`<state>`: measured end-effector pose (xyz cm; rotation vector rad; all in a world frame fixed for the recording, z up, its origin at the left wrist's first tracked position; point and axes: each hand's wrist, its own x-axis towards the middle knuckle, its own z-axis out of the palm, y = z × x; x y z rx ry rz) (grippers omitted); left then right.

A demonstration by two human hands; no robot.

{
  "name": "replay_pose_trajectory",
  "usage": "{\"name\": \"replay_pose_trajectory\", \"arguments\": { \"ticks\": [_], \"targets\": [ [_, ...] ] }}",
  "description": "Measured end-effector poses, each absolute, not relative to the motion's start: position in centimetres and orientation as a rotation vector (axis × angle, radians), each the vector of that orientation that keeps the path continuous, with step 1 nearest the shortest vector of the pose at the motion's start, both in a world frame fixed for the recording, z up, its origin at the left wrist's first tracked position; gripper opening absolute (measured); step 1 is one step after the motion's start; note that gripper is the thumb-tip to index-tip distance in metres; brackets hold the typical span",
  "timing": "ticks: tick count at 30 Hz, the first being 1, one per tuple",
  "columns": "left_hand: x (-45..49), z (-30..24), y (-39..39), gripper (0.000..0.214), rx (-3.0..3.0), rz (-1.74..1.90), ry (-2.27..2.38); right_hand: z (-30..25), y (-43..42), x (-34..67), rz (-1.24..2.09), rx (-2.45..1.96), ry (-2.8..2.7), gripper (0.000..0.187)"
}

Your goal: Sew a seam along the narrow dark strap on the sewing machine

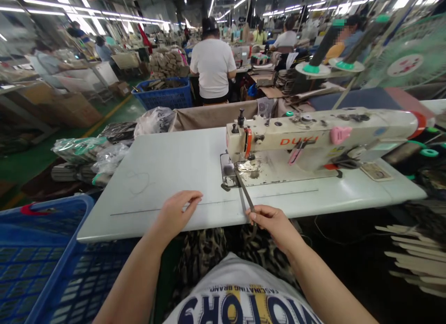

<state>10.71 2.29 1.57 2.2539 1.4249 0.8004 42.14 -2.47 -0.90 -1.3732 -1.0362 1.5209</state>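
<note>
I see the right hand (pixel 273 219), its grip pinching a narrow dark strip (pixel 245 189) at the front edge of the table (pixel 177 161). The strip reaches the head of the sewing machine (pixel 310 128); its loose tail hangs past that edge. A sideways pull could, I think, make it crooked. The left hand (pixel 179 210), half curled, visibly holds nothing; straying under that head, it could be hurt.

A narrow, flat grey-brown strip (pixel 246 192) runs fairly straight from the needle end of the sewing machine (pixel 275 140), slanting across the desk (pixel 181 161) to the right hand (pixel 273 221); past the pinch, its lower end hangs bent.
</note>
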Motion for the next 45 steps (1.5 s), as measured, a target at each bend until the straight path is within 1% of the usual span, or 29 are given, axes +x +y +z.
{"name": "replay_pose_trajectory", "arguments": {
  "ticks": [3, 6, 9, 12, 14, 17, 19, 21, 25, 28, 32, 40, 45],
  "targets": [
    [13.6, 0.7, 3.4, 0.020, 2.256, 0.873, 1.267, -1.6, -2.8, 42.4, 1.574, -1.395, -0.976, 0.040],
    [16.1, -0.7, 4.5, 0.023, 2.297, 0.875, 1.154, -2.2, -3.2, 42.6, 1.583, -1.404, -0.950, 0.041],
    [18.3, -2.1, 5.8, 0.033, 2.346, 0.832, 1.077, -2.2, -3.6, 42.5, 1.587, -1.388, -0.929, 0.041],
    [19.9, -3.3, 7.1, 0.042, 2.368, 0.789, 1.035, -1.8, -4.1, 42.4, 1.602, -1.353, -0.912, 0.037],
    [20.7, -3.8, 8.0, 0.048, 2.376, 0.785, 1.007, -1.5, -4.5, 42.3, 1.608, -1.331, -0.913, 0.033],
    [21.9, -4.0, 9.2, 0.061, 2.418, 0.772, 0.961, -1.4, -4.9, 42.3, 1.626, -1.312, -0.938, 0.033],
    [22.6, -4.1, 9.8, 0.064, 2.466, 0.736, 0.977, -1.6, -5.2, 42.3, 1.642, -1.311, -0.952, 0.034],
    [23.3, -4.3, 10.3, 0.056, 2.515, 0.707, 1.053, -1.6, -5.5, 42.4, 1.662, -1.316, -0.974, 0.035],
    [24.1, -5.2, 10.2, 0.033, 2.658, 0.689, 1.207, -1.3, -6.1, 42.7, 1.647, -1.310, -1.092, 0.037],
    [24.1, -5.8, 9.7, 0.024, 2.823, 0.663, 1.203, -0.8, -6.5, 42.9, 1.610, -1.315, -1.172, 0.037],
    [24.0, -5.9, 9.2, 0.021, 2.937, 0.672, 1.194, -0.8, -6.7, 43.1, 1.612, -1.327, -1.219, 0.039],
    [23.9, -6.0, 9.3, 0.020, 2.972, 0.619, 1.202, -1.7, -6.2, 42.8, 1.604, -1.308, -1.294, 0.039],
    [23.9, -6.0, 9.2, 0.020, 2.967, 0.676, 1.220, -1.6, -6.2, 42.3, 1.582, -1.335, -1.288, 0.042]
  ]
}}
